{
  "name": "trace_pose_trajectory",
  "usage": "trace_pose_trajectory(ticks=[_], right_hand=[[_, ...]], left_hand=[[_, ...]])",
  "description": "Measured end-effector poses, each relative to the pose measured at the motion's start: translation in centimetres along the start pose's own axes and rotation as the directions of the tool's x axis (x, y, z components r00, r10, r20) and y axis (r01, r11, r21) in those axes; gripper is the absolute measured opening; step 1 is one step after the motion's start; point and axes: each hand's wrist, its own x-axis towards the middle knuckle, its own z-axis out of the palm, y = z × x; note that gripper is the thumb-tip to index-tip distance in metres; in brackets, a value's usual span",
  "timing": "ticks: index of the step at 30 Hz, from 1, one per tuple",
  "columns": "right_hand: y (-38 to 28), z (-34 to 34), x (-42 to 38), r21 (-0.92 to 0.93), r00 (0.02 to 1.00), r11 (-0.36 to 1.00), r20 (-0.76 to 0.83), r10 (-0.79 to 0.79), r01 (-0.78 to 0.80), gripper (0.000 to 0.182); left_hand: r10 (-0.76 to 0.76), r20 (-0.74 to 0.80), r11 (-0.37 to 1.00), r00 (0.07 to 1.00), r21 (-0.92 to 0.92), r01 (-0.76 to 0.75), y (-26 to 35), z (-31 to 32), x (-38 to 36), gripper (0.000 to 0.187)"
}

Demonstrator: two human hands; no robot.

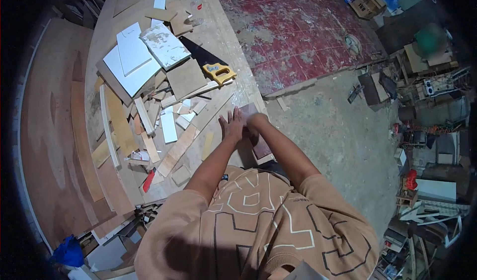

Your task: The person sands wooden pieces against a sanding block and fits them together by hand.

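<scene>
A dark reddish-brown board [261,148] lies along the right edge of the wooden worktable [238,46], close to my body. My left hand [232,125] rests at the board's left side, fingers stretched out and apart. Over the board, right beside it, my right hand [255,123] is curled closed and slightly smeared. Whatever it grips is hidden under the fingers. Beyond both hands lies a handsaw [218,73] with a yellow handle and dark blade. Wood offcuts [178,150] are scattered left of my left forearm.
White panels [130,61] and a paint-marked white block [164,45] are piled farther up the table. A clear bottle [196,10] stands at the back. A red-handled tool [149,180] lies near the front edge. Concrete floor [338,131] extends rightward towards heaped clutter.
</scene>
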Motion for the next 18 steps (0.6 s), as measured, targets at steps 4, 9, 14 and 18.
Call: trace_pose_trajectory(ticks=[4, 9, 14, 18], right_hand=[[-0.1, 0.6, 1.9, 0.231, 0.793, 0.967, -0.566, 0.224, -0.108, 0.025], [1.3, 3.9, 2.8, -0.102, 0.970, 0.995, 0.243, 0.018, 0.007, 0.029], [1.0, 2.0, 0.0, -0.053, 0.991, 0.998, -0.126, -0.047, 0.041, 0.030], [0.6, 0.9, 2.2, 0.322, 0.668, 0.947, -0.706, 0.237, 0.005, 0.023]], left_hand=[[0.053, 0.013, 0.992, 0.998, -0.115, -0.051, -0.3, -1.2, -0.7, 0.092], [0.018, 0.174, 0.998, 0.985, -0.057, -0.008, 0.8, -5.3, -2.0, 0.100], [0.002, 0.046, 1.000, 0.999, 0.029, -0.004, 0.1, 0.1, -0.8, 0.118], [0.043, 0.033, 0.999, 0.999, -0.009, -0.043, -0.3, -1.2, -0.9, 0.118]])
